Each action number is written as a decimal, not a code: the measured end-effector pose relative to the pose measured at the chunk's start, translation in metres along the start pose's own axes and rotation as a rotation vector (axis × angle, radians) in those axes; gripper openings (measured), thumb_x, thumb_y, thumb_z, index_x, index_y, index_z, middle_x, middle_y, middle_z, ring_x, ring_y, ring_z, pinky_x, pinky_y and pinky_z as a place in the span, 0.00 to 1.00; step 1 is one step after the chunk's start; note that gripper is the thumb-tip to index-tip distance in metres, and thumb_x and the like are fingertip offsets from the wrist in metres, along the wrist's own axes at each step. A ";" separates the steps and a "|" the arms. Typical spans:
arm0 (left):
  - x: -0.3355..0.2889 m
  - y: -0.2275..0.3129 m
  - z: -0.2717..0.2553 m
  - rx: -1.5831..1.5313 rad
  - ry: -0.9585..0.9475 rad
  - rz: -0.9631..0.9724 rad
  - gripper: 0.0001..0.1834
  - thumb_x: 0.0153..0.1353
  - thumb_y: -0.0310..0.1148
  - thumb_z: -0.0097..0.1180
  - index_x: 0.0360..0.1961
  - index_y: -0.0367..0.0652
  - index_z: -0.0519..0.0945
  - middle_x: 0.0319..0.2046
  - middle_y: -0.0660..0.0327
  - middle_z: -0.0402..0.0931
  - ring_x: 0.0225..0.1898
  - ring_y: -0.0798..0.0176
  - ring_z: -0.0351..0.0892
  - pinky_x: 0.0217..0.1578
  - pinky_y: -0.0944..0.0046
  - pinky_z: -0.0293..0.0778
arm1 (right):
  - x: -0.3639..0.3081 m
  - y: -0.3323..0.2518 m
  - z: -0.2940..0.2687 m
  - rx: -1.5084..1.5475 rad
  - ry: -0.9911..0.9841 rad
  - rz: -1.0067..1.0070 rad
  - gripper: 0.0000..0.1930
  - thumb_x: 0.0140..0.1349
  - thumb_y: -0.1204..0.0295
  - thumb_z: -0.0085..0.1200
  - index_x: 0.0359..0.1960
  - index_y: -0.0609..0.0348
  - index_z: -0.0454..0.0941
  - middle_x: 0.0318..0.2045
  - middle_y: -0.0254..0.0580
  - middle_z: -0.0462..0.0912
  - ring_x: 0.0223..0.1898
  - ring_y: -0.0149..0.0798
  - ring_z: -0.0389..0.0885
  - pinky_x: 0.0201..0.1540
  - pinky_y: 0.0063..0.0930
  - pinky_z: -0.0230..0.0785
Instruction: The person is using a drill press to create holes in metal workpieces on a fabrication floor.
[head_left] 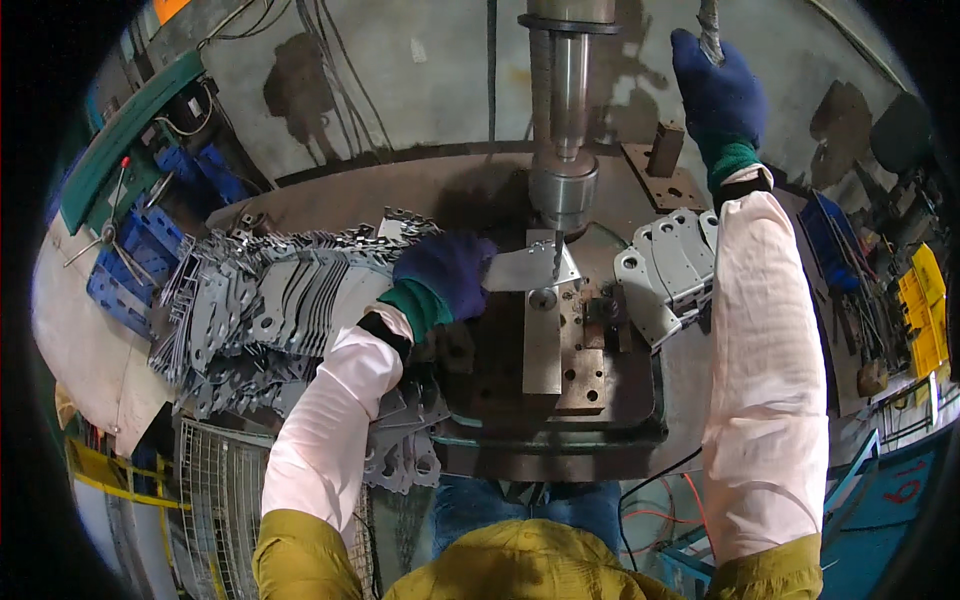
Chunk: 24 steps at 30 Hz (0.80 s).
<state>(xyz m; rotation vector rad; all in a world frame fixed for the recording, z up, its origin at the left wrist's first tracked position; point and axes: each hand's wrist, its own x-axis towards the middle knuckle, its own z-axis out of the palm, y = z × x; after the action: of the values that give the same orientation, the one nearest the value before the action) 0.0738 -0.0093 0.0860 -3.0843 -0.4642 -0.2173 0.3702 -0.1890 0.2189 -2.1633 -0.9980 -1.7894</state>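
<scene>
My left hand (447, 277), in a dark blue glove with a green cuff, is closed on the left end of a flat grey metal plate (520, 268). The plate's right end lies over a steel block (542, 350) on the drill press table, right at the drill bit (558, 255). Whether the bit touches the plate or stands in a hole, I cannot tell. Above it is the drill chuck (563, 190) on its shiny spindle. Raised at the upper right, my right hand (722, 95), gloved alike, is wrapped round a tape-covered lever handle (710, 32).
Many similar plates (300, 300) are heaped on the left of the bench, some hanging over its front edge. More plates (670, 265) lie right of the block. A steel base with an upright post (665, 165) stands behind. Blue bins (130, 265) and a yellow bin (922, 310) flank the bench.
</scene>
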 end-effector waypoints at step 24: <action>0.005 -0.005 0.003 -0.038 -0.031 0.066 0.22 0.38 0.37 0.66 0.39 0.48 0.80 0.32 0.52 0.81 0.36 0.42 0.82 0.36 0.46 0.78 | 0.016 -0.018 -0.003 0.648 0.071 0.632 0.18 0.64 0.52 0.56 0.32 0.54 0.80 0.29 0.58 0.83 0.35 0.64 0.82 0.34 0.55 0.73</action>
<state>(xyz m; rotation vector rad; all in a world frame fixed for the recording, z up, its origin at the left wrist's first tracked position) 0.0777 -0.0029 0.0832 -3.1378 -0.3625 -0.1791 0.3580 -0.1703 0.2293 -1.7134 -0.6394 -1.0514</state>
